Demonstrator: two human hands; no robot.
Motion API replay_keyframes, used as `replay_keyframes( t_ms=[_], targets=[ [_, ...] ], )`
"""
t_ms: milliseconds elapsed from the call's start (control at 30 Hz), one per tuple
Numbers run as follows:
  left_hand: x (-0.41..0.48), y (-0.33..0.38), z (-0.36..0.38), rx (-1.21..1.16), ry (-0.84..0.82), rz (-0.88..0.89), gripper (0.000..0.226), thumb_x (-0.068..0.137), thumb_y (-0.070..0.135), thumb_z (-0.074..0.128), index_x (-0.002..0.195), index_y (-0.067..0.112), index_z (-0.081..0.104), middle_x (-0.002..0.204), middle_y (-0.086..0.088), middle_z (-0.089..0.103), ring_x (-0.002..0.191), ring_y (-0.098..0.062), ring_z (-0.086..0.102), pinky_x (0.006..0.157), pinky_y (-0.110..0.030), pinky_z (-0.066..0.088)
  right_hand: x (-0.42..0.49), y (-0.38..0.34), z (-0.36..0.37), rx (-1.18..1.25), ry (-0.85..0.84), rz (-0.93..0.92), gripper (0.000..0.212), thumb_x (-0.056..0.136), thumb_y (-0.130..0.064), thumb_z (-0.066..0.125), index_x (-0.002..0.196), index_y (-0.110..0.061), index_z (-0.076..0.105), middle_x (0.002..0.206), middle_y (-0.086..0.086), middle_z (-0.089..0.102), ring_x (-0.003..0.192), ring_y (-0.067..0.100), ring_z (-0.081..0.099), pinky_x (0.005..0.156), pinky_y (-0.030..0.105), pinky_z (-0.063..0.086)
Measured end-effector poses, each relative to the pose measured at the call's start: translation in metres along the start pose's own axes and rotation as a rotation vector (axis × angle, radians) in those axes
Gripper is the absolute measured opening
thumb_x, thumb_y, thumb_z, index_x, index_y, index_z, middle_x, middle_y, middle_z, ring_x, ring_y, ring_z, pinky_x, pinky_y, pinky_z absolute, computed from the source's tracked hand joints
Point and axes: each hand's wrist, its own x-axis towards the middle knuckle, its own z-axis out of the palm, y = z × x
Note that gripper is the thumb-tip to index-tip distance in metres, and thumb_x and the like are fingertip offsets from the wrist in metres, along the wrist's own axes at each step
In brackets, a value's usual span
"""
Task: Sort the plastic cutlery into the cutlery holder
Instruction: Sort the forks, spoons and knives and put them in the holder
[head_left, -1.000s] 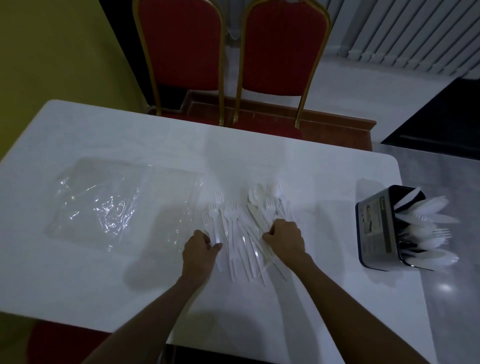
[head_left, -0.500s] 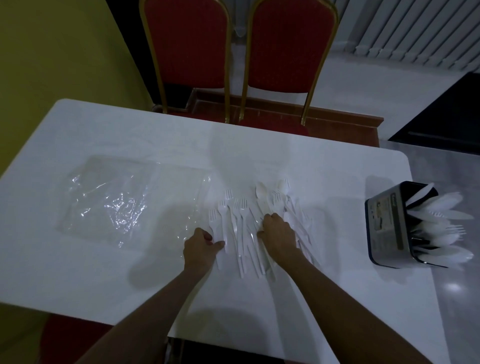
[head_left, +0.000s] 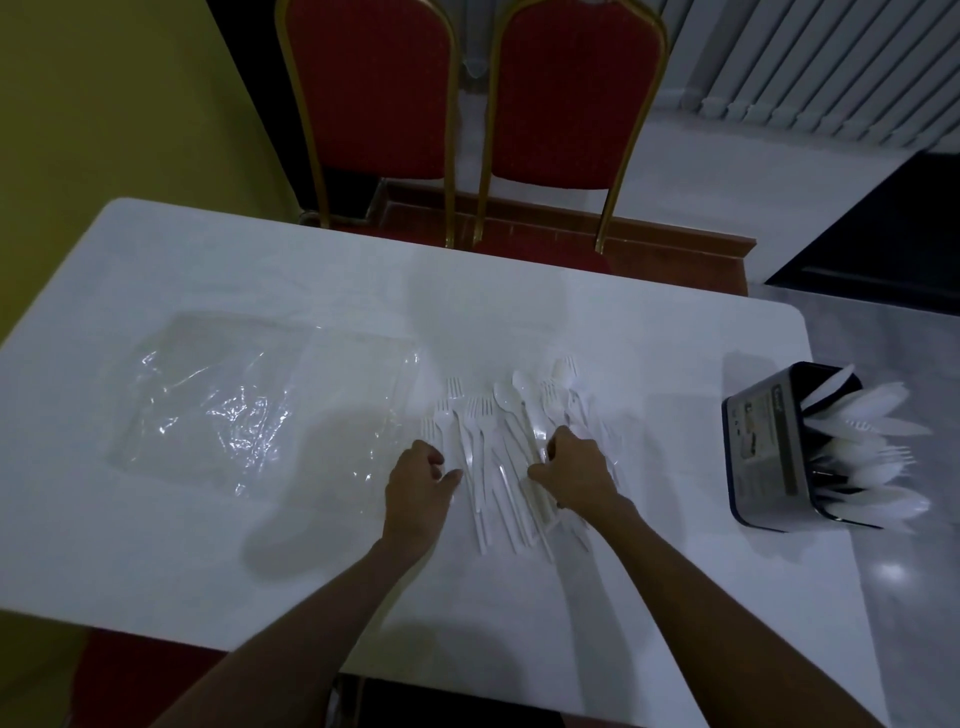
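Your left hand (head_left: 418, 475) lies on the white table (head_left: 260, 270) a little below the centre of the frame, at the left edge of the loose plastic cutlery (head_left: 501, 441). Its fingers are curled in and the thumb points to the right, touching or almost touching the nearest fork handles; I cannot tell if it holds a piece.

Your right hand (head_left: 574, 470) lies just right of it, on top of the right part of the same pile. Its fingers are bent down onto the handles and pressed among them, but the picture does not show clearly if they are closed around any piece.

The cutlery is spread flat in the centre of the frame, with forks on the left side and spoons in the upper middle, the handles pointing toward you. Some pieces overlap, and the picture is dim, so I cannot count them.

The cutlery holder (head_left: 769, 447) is at the right edge of the frame, near the right end of the table, well apart from the pile. It is a dark box with a label on its side, and white pieces stick out of it to the right.

A clear plastic bag (head_left: 223, 410) lies flat at the left of the frame, beside the pile. Two red chairs (head_left: 467, 93) stand behind the table at the top.
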Motion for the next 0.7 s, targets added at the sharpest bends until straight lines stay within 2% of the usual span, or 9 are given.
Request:
replay_keyframes(
  t_ms=[133, 233, 300, 433, 600, 700],
  targets=[
    [-0.003, 0.018, 0.020, 0.020, -0.150, 0.131, 0.016, 0.085, 0.023, 0.068, 0.087, 0.008, 0.069, 0.079, -0.004, 0.069, 0.068, -0.009, 0.060, 0.066, -0.019, 0.046, 0.000, 0.007, -0.003, -0.005, 0.109, 0.019, 0.027, 0.081, -0.024, 0.072, 0.089, -0.011, 0.049, 0.077, 0.005, 0.057, 0.072, 0.025, 0.062, 0.075, 0.040, 0.058],
    [-0.004, 0.029, 0.037, 0.076, -0.260, 0.035, 0.029, 0.083, 0.036, 0.068, 0.078, 0.008, 0.066, 0.073, -0.006, 0.068, 0.064, -0.014, 0.063, 0.064, -0.025, 0.051, -0.002, 0.010, -0.004, -0.070, 0.070, 0.020, 0.032, 0.080, -0.032, 0.075, 0.087, -0.012, 0.051, 0.081, 0.004, 0.059, 0.071, 0.019, 0.060, 0.073, 0.030, 0.054],
    [-0.002, 0.029, 0.049, 0.147, -0.267, -0.017, 0.036, 0.079, 0.047, 0.069, 0.074, 0.012, 0.062, 0.075, -0.006, 0.068, 0.071, -0.018, 0.066, 0.067, -0.027, 0.051, -0.002, 0.011, -0.004, -0.105, 0.086, -0.004, 0.031, 0.081, -0.032, 0.075, 0.087, -0.012, 0.052, 0.082, 0.005, 0.060, 0.072, 0.019, 0.060, 0.074, 0.031, 0.055],
    [0.001, 0.025, 0.055, 0.223, -0.220, -0.042, 0.047, 0.072, 0.056, 0.070, 0.084, 0.011, 0.064, 0.086, -0.005, 0.067, 0.081, -0.021, 0.066, 0.071, -0.029, 0.052, 0.000, 0.006, -0.003, -0.148, 0.109, -0.097, 0.024, 0.085, -0.031, 0.069, 0.091, -0.012, 0.056, 0.084, 0.005, 0.063, 0.076, 0.020, 0.063, 0.075, 0.030, 0.056],
    [0.004, 0.025, 0.051, 0.269, -0.205, -0.096, 0.031, 0.075, 0.039, 0.071, 0.083, 0.009, 0.068, 0.085, -0.009, 0.068, 0.081, -0.023, 0.067, 0.075, -0.032, 0.056, 0.002, 0.008, 0.000, -0.265, 0.041, -0.081, 0.019, 0.087, -0.028, 0.065, 0.089, -0.009, 0.061, 0.082, 0.004, 0.059, 0.072, 0.018, 0.060, 0.068, 0.027, 0.051],
    [0.004, 0.027, 0.043, 0.268, -0.183, -0.119, 0.024, 0.074, 0.031, 0.068, 0.075, 0.007, 0.069, 0.072, -0.007, 0.068, 0.070, -0.021, 0.065, 0.064, -0.026, 0.051, 0.005, 0.007, -0.003, -0.228, 0.022, -0.066, 0.021, 0.083, -0.029, 0.066, 0.077, -0.009, 0.061, 0.070, 0.001, 0.054, 0.063, 0.016, 0.055, 0.063, 0.025, 0.050]
  ],
)
